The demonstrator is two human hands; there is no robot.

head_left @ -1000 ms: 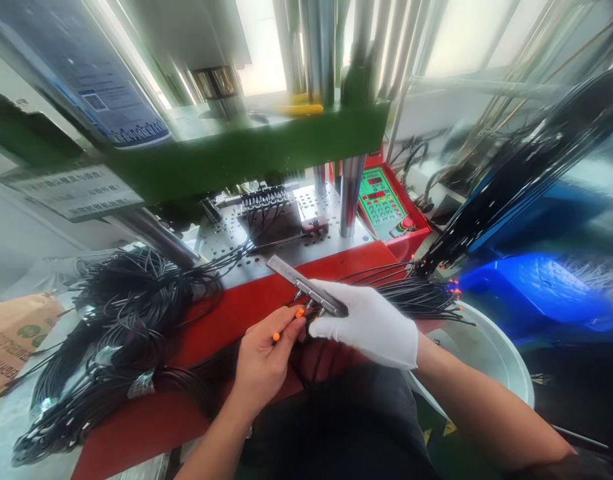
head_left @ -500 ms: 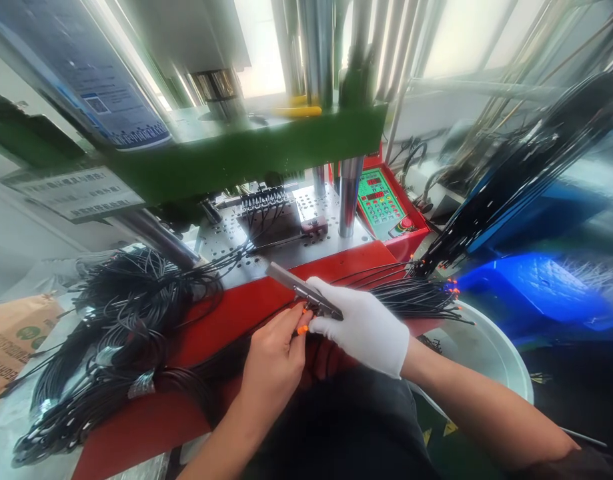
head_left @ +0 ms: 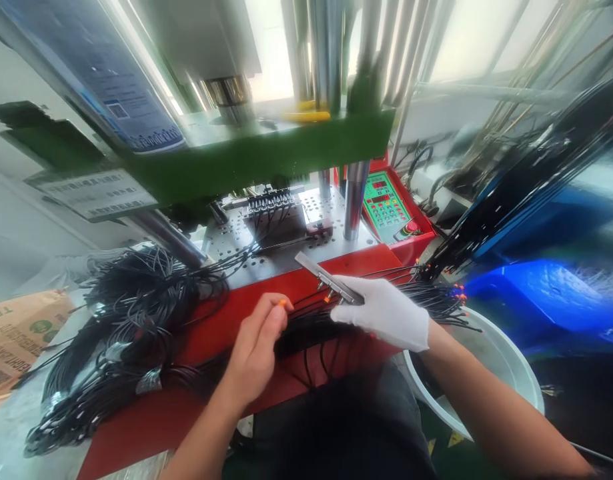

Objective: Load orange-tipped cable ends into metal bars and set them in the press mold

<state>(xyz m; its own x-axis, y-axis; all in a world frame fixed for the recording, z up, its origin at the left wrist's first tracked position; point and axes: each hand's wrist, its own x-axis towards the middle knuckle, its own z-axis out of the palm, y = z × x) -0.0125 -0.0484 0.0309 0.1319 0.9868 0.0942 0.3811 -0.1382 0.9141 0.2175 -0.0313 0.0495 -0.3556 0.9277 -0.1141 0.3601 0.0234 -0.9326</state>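
My left hand, bare, pinches a small orange piece between thumb and fingertips; whether a cable is attached to it I cannot make out. In a white glove, my right hand grips a flat grey metal bar that points up and to the left. Small metal fittings and an orange tip show along the bar's lower edge. Below both hands, a bundle of black cables lies across the red bench. Its orange-tipped ends stick out to the right.
Ahead stands a press with a green crossbeam and a perforated metal plate holding a mold block. A red control box is beside it. Coiled black cables lie left; a white tub and blue bin are right.
My hands have moved apart: the left hand went left with the orange piece, away from the metal bar. My right hand shifted right with the bar. The camera view moved slightly.
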